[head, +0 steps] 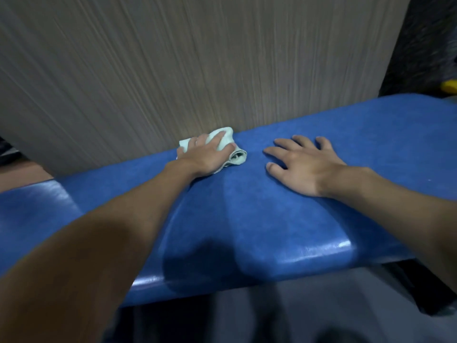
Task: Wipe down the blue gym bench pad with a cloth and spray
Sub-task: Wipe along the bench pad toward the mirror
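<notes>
The blue bench pad (pixel 259 206) runs across the view from lower left to upper right. A pale green cloth (pixel 237 155) lies bunched on the pad's far edge. My left hand (pixel 205 154) lies on top of the cloth and presses it onto the pad, fingers spread over the fabric. My right hand (pixel 301 164) rests flat on the pad to the right of the cloth, fingers spread and straight, holding nothing. No spray bottle is in view.
A grey wood-grain wall panel (pixel 173 70) stands directly behind the pad. A second blue pad section (pixel 32 209) adjoins at the left. A yellow object (pixel 450 86) shows at the far right edge. Grey floor (pixel 321 305) lies below the pad.
</notes>
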Available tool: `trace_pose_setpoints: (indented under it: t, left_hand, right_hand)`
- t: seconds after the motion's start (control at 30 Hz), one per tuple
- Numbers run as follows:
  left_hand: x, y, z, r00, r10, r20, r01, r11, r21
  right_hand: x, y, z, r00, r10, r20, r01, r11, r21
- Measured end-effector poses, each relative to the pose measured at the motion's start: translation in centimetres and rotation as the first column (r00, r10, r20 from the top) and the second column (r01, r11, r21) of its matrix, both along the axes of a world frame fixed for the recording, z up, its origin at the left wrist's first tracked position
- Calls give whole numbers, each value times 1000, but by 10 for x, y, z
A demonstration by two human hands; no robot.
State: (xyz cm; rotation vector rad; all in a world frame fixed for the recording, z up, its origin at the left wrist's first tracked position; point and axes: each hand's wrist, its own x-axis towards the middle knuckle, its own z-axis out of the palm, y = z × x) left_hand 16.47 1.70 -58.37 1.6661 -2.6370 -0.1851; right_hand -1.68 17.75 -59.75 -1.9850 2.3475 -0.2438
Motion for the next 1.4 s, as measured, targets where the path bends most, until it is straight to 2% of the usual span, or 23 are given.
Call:
trace_pose_setpoints:
  t: [0.17,0.33,0.5,0.63,0.73,0.87,1.03,1.17,1.33,1.4]
  left_hand:
    - [15,33,-5,998,-53,15,54,998,-40]
    - [50,131,-4,992,-124,26,125,992,-21]
    - [81,195,-4,981,-164,100,165,986,0]
    - [71,162,-2,990,-132,57,131,991,19]
    - [50,105,-5,995,-91,28,91,996,-2]
    - [21,20,-6,1000,-28,9,29,999,-21]
    - [4,-13,-3,1000,25,-8,-25,999,-25]
    - [23,28,-5,999,-47,6,47,998,-40]
    - [60,134,-2,991,-136,5,136,990,-22]
    - [75,169,-2,988,-145,55,146,989,-30]
  right_hand:
    - [2,1,1,1000,-1,23,1,1000,0]
    - [3,4,6,1000,-4,30,4,1000,10]
    - [10,2,15,994,19,-108,-16,999,29]
    - [16,-7,21,997,28,73,-29,1000,8]
    - [16,-10,10,999,32,18,-32,998,48]
    - [14,-11,7,999,31,24,-31,999,23]
    - [14,-10,6,999,28,39,-29,1000,11]
    - [14,-10,6,999,22,50,-23,1000,12]
    - [15,-9,7,998,17,55,-18,1000,7]
    - [15,-9,9,999,16,52,-16,1000,10]
